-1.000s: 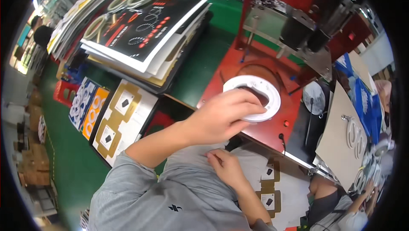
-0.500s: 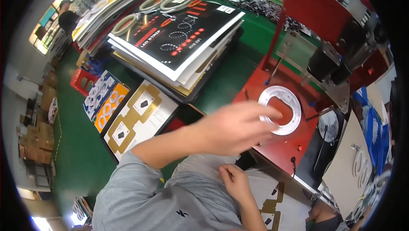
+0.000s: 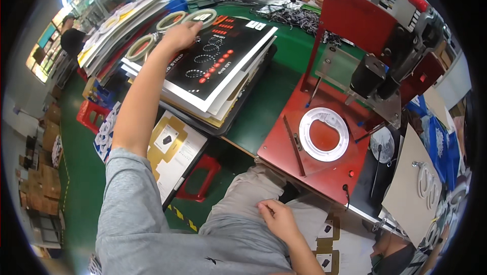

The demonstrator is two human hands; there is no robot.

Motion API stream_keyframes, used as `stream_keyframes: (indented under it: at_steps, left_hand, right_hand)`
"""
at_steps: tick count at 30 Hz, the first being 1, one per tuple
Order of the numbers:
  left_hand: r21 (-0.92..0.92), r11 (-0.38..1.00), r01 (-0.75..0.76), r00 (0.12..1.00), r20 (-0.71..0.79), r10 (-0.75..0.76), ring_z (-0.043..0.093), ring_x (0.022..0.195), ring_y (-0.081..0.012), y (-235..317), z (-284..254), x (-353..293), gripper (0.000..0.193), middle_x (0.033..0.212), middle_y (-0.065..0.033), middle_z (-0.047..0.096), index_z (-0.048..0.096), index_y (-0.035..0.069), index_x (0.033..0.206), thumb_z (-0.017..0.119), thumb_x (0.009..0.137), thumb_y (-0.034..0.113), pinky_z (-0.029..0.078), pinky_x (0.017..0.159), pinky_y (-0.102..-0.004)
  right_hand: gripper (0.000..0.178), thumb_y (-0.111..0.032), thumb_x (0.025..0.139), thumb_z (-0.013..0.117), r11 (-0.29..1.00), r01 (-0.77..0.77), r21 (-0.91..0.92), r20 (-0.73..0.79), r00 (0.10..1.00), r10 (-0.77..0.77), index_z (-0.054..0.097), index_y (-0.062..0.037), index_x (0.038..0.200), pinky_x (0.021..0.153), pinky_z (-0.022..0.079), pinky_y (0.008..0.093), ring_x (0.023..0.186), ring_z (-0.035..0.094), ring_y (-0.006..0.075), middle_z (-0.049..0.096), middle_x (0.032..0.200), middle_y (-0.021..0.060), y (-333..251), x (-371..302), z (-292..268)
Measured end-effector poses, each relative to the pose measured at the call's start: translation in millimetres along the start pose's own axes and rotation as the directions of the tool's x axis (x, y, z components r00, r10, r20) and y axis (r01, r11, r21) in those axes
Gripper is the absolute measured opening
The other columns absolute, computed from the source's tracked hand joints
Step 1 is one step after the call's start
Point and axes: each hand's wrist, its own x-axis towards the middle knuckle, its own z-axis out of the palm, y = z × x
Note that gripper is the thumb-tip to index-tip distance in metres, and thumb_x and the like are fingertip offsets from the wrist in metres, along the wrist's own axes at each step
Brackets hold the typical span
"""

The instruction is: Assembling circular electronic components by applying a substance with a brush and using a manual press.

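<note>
Black sheet [image 3: 223, 72], lettered red and white. Left hand [image 3: 181, 35], arm [image 3: 136, 107] outstretched, at coil [image 3: 213, 20]; grip unclear. Right hand [image 3: 278, 218] half-curled at lap [image 3: 241, 196].

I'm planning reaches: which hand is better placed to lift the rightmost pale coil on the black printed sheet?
Probably the left. The left hand is at that coil, though its grip is unclear. The right hand is down by the lap, well away from it.
</note>
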Motion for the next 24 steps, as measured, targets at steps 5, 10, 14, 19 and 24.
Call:
stream_keyframes:
  at_steps: [5, 10, 14, 19, 24]
  left_hand:
    - [-0.005, 0.998, -0.057, 0.998, 0.007, 0.057, 0.074, 0.101, -0.0397, 32.1, -15.7, -14.2, 0.050, 0.101, -0.0177, 0.079, 0.079, 0.008, 0.113, 0.062, 0.100, 0.053, 0.056, 0.093, -0.0470]
    - [-0.303, 0.908, -0.288, 0.957, -0.103, 0.270, 0.075, 0.098, -0.0206, 64.9, -18.2, -78.1, 0.025, 0.102, -0.0103, 0.078, 0.073, 0.003, 0.114, 0.071, 0.089, 0.008, 0.058, 0.088, -0.0348]
    - [-0.406, 0.824, -0.395, 0.915, -0.095, 0.392, 0.073, 0.099, -0.0152, 99.6, -29.8, -140.9, 0.031, 0.111, -0.0065, 0.077, 0.071, 0.004, 0.120, 0.071, 0.089, 0.003, 0.056, 0.084, -0.0286]
    - [-0.241, 0.546, -0.802, 0.594, -0.413, 0.690, 0.072, 0.090, -0.0228, 143.7, -35.0, -221.9, 0.035, 0.109, -0.0099, 0.076, 0.074, 0.003, 0.113, 0.076, 0.080, -0.007, 0.058, 0.079, -0.0340]
    - [-0.275, 0.268, -0.923, 0.376, -0.510, 0.773, 0.069, 0.085, -0.0283, 166.9, 1.0, -272.5, 0.048, 0.102, -0.0133, 0.071, 0.073, -0.001, 0.114, 0.074, 0.070, -0.019, 0.056, 0.073, -0.0365]
  right_hand:
    - [0.018, -0.015, 0.105, 0.067, 1.000, -0.005, -0.005, -0.047, 0.999, 0.005, 0.076, 0.0008, 0.108, 0.068, 0.055, 0.0280, 0.077, 0.070, 0.0147, 0.074, 0.090, 0.0101, 13.2, -11.3, 0.4]
    - [0.018, -0.015, 0.106, 0.067, 1.000, -0.016, -0.001, -0.022, 1.000, 0.016, 0.075, 0.0018, 0.106, 0.068, 0.055, 0.0281, 0.078, 0.070, 0.0133, 0.072, 0.088, 0.0083, 11.3, -10.9, -5.9]
    - [0.017, -0.013, 0.107, 0.066, 0.994, 0.018, 0.110, -0.009, 1.000, -0.017, 0.075, 0.0012, 0.108, 0.070, 0.056, 0.0269, 0.078, 0.070, 0.0113, 0.071, 0.088, 0.0061, -15.2, -4.5, -20.0]
    - [0.048, -0.017, 0.103, 0.071, 0.871, 0.233, 0.433, -0.175, 0.969, -0.172, 0.056, 0.0034, 0.144, 0.096, 0.052, 0.0327, 0.110, 0.067, 0.0196, 0.070, 0.121, 0.0117, -60.1, 5.8, -38.3]
    - [0.060, -0.017, 0.098, 0.079, 0.683, 0.375, 0.626, -0.198, 0.924, -0.326, 0.051, 0.0049, 0.147, 0.106, 0.051, 0.0383, 0.118, 0.066, 0.0225, 0.067, 0.127, 0.0137, -101.8, 9.6, -61.6]
